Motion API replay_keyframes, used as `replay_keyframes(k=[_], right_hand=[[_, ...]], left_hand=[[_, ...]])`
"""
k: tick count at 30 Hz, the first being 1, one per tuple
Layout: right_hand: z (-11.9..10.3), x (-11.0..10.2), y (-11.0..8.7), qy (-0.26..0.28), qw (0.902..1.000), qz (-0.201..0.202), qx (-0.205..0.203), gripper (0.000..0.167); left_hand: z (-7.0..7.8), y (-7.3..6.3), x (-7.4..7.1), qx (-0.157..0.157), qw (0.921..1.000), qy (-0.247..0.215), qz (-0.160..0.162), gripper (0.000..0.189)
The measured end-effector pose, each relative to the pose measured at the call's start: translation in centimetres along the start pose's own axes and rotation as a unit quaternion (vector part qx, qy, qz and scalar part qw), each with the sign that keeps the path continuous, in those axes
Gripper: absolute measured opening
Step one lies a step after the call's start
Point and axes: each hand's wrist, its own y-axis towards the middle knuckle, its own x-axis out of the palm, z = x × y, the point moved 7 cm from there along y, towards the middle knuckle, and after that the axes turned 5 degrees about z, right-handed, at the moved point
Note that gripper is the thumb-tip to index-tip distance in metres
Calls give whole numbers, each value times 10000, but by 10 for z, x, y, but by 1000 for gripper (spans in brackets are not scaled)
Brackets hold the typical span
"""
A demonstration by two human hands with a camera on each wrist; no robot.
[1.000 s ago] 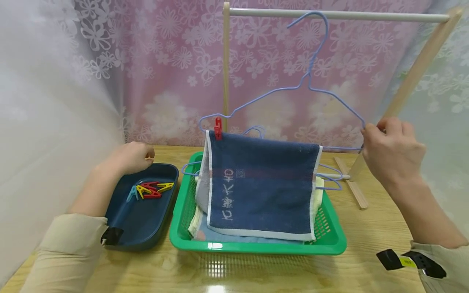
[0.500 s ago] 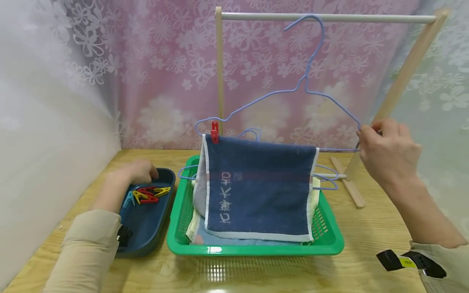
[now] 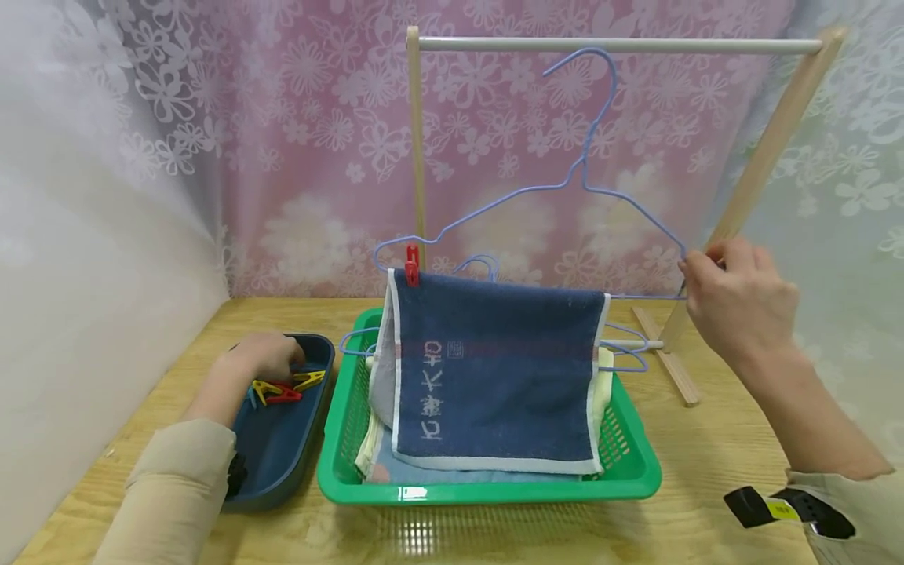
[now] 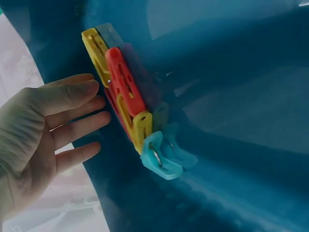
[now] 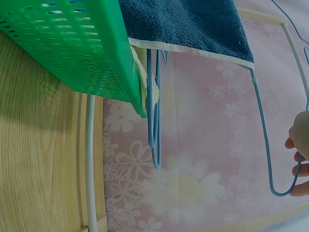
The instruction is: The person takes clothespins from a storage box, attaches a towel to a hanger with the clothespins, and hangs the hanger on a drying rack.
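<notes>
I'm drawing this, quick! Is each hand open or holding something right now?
Left hand: open, holding nothing, next to the clothespins.
Right hand: closed, holding the corner of the raised blue hanger.

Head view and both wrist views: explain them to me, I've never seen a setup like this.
No machine here, only a person at work. The head view comes from a camera worn on the head, looking forward and down; the other two come from a camera on each wrist. On the wooden table are a green basket of cloths and a dark blue tray of loose clips. The right hand holds a blue wire hanger; a navy towel hangs over its lower bar, a red clip at one corner. The left hand is at the tray, fingers beside the clips, seemingly holding none.
</notes>
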Motion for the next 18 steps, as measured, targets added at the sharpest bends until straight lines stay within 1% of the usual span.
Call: replay_keyframes(k=[4,10,12,18], right_hand=[[0,0,0,35,10000,71,-4,12],[-1,-1,0,-11,9999,63,-85,12],[-1,-1,0,10,9999,98,-77,9],[-1,0,-1,34,9999,36,-93,11]], left_hand=[[0,-2,6,20,9999,-53,129,35],[1,-3,12,81,9996,71,279,22],[2,-3,12,135,9994,84,303,22],[5,-1,12,272,9989,127,364,32]])
